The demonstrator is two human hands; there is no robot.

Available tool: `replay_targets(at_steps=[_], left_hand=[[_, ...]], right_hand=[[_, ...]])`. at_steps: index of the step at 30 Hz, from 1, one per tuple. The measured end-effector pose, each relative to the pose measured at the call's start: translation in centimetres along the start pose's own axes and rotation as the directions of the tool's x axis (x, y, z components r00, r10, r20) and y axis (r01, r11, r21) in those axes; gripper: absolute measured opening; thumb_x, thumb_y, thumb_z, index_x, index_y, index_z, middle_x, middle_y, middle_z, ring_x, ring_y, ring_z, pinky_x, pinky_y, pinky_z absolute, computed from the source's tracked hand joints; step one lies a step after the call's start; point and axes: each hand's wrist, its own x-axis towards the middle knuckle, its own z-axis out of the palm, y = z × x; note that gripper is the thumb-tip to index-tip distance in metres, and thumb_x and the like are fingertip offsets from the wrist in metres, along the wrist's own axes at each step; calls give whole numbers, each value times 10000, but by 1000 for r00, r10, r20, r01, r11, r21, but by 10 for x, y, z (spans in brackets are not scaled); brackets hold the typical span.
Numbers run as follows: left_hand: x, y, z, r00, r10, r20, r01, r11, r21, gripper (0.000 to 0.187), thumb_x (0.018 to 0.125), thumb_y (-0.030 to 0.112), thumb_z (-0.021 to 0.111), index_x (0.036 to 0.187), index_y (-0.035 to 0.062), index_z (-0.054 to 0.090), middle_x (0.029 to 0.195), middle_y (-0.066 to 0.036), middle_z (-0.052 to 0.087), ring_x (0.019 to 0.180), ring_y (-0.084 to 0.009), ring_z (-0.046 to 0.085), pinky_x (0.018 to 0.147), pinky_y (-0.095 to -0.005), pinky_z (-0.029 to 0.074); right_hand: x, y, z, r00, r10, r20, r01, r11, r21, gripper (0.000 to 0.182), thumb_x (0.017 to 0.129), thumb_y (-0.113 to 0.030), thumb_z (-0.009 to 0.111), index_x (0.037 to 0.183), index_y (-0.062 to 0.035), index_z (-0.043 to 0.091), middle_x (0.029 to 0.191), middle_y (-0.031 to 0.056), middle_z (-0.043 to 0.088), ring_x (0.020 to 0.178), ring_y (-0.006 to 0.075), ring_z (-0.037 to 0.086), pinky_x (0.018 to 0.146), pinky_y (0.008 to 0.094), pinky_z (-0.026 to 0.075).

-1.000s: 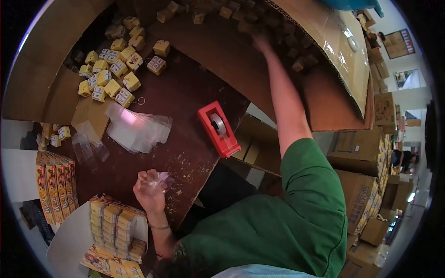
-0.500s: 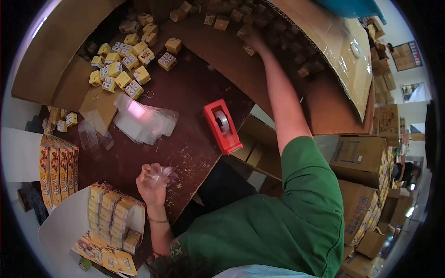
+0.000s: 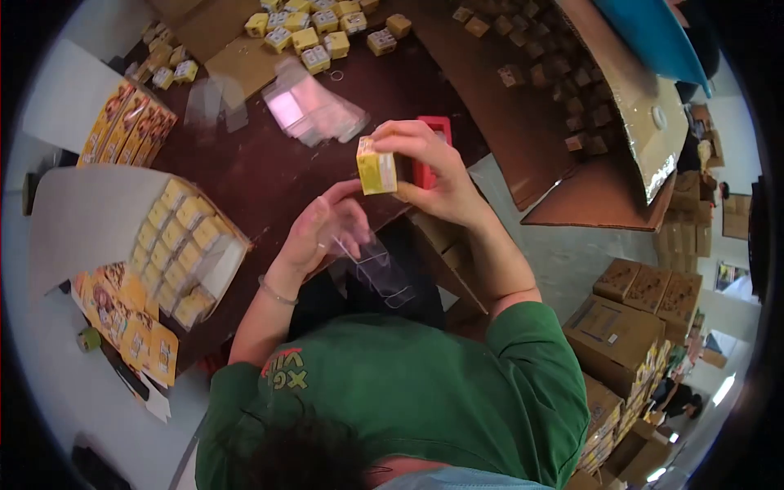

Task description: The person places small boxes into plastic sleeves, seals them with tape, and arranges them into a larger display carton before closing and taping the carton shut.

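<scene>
Between the thumb and fingers of my right hand is a small yellow-and-white box, raised above the table. My left hand, lower and to the left, is closed on a clear plastic sleeve that hangs toward my lap. The box and the sleeve are apart. Behind my right hand a red tape dispenser is partly hidden. Beyond my hands, a stack of flat clear sleeves lies on the dark red table.
Several yellow boxes sit at the far side. To the right stands a large cardboard carton holding more small boxes. A white display box filled with wrapped boxes is at left, near orange printed cartons.
My right hand has come back from the large carton with a small box. My left hand has moved nearer to it, still holding the clear sleeve. The camera view has shifted.
</scene>
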Motion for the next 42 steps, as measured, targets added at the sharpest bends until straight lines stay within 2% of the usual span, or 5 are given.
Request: replay_targets(at_steps=[13,21,29,35,42], left_hand=[[-59,-2,26,947,240,-214,-79,818,569,578,800,211,734,1300,15,521,1171,-61,617,1087,-122,566,963,-298,451],[-81,-10,32,992,-11,123,5,999,43,796,839,688,558,1223,-8,515,949,-120,611,767,-196,615,600,-264,518],[-81,-29,36,950,98,295,-40,980,-197,908,791,781,550,1274,13,525,951,-167,646,852,-319,645,628,-371,560],[-79,-1,-6,821,235,-520,-400,887,-230,421,1002,396,474,1266,76,540,1090,-86,618,1043,-266,600,920,-430,502],[-89,5,5,807,374,-456,-355,926,129,445,997,389,491,1301,64,504,1102,-61,607,1034,-209,592,877,-407,522]], right_hand=[[-55,-36,58,981,150,121,-165,979,121,776,799,-304,775,1426,7,439,1415,149,480,1298,257,476,1076,383,363],[-41,-21,75,852,97,515,-479,541,691,737,984,-557,452,1475,-11,387,1475,127,443,1326,235,447,1100,380,347],[-42,-34,108,901,29,432,-424,262,867,752,806,-322,775,1381,47,460,1324,135,580,1209,208,561,1057,338,419],[-42,-61,46,883,466,-60,-261,592,762,646,865,-177,717,1406,38,436,1307,135,581,1190,199,577,1024,342,454],[-51,-61,85,912,411,-13,-355,803,478,594,822,-35,742,1367,-1,509,1195,66,609,1077,139,606,938,284,495]])
